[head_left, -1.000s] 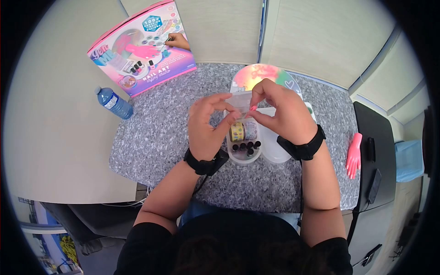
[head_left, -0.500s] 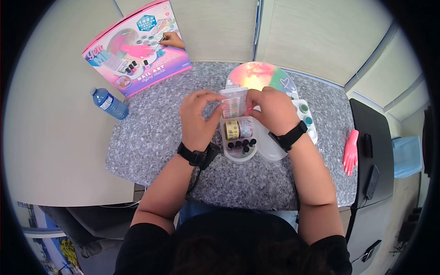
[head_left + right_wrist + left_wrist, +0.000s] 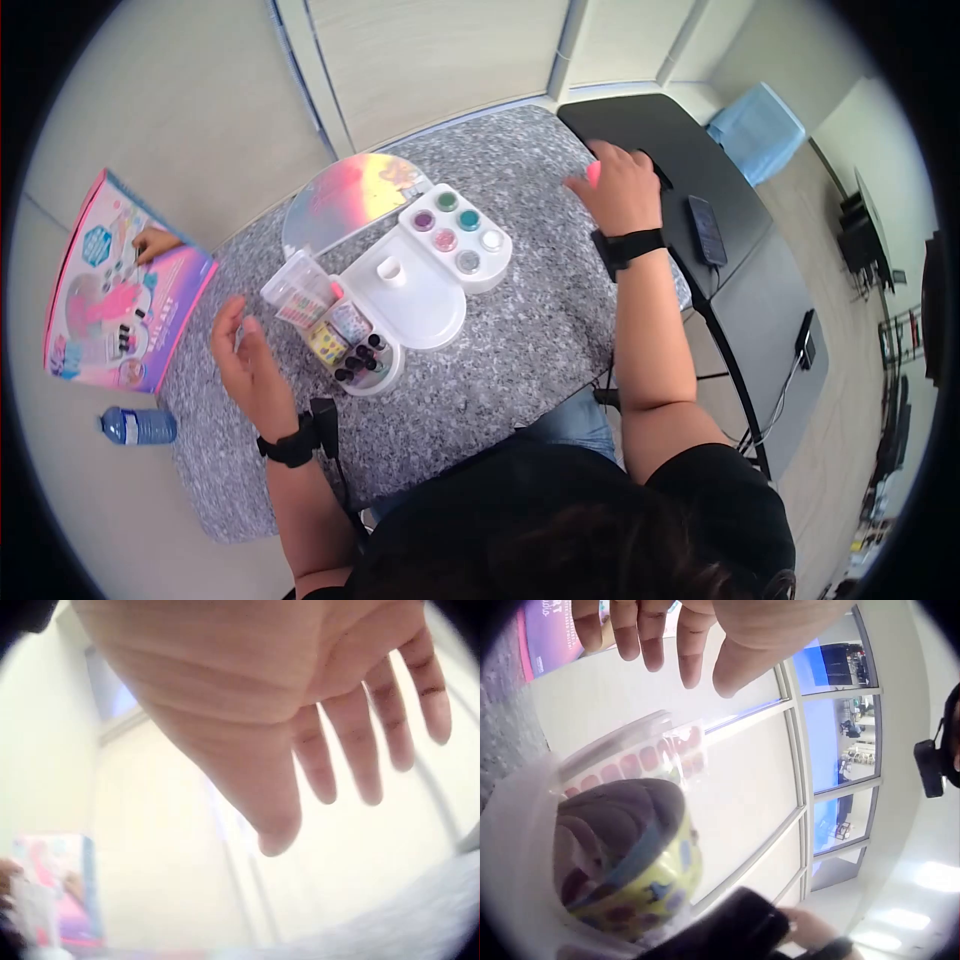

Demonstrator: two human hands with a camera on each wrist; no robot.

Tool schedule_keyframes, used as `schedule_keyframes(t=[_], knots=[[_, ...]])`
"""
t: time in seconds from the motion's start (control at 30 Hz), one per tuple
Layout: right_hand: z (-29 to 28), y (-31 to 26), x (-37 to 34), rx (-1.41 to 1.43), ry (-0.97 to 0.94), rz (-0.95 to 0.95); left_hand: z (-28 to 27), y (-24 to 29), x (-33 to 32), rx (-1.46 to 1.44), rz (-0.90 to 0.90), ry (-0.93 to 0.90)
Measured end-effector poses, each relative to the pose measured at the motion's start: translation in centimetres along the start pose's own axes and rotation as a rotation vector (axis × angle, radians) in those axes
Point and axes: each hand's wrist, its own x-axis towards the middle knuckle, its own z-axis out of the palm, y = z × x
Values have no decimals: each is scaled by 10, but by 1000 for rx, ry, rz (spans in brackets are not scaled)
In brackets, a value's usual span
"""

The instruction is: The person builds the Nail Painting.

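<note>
In the head view my right hand [image 3: 625, 195] is over the far right edge of the table, beside a pink model hand [image 3: 594, 173] that it mostly hides. The right wrist view shows its fingers [image 3: 360, 750] spread, with nothing between them. My left hand [image 3: 252, 372] is raised with loose fingers, left of a white tray [image 3: 396, 378] that holds tape rolls [image 3: 328, 343] and small black-capped bottles [image 3: 362, 362]. A clear case with nail sheets [image 3: 300, 300] leans at the tray's back end. The left wrist view shows the yellow patterned roll [image 3: 656, 892] close up.
A pot holder with coloured pots [image 3: 445, 240] and an iridescent board [image 3: 350, 200] stand behind the tray. The product box [image 3: 130, 290] and a water bottle [image 3: 140, 426] are at the left. A phone [image 3: 706, 230] lies on the black table at the right.
Both hands have left the clear case. My right hand has moved far right to the pink model hand, my left hand back to the left. The head view has turned right.
</note>
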Motion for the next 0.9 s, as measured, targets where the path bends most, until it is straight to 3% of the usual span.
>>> schedule_keyframes(t=[0.07, 0.13, 0.27, 0.37, 0.43, 0.47, 0.53, 0.77, 0.9], knots=[[11, 41, -14, -205, -250, 158, 2, 2, -1, -71, -3, -21], [9, 59, -29, -132, -408, 164, 5, 10, -4, -53, -8, -8], [43, 90, -52, 132, -294, 96, 8, 7, -5, -57, 2, 4], [10, 56, -54, 139, -269, 79, 4, 2, -5, -71, 1, -14], [-2, 33, -53, 475, -204, 98, 4, 3, -4, -31, -14, -18], [-6, 22, -53, 478, -207, 98, 4, 3, -3, -27, -14, -17], [-11, -4, -56, 1036, -323, 80, 3, 4, -3, -3, -11, -34], [-25, -95, -74, 1179, -350, -246, 6, 5, 0, -36, -92, -45], [-31, -114, -79, 1064, -352, -200, 7, 7, -6, -50, -120, -66]])
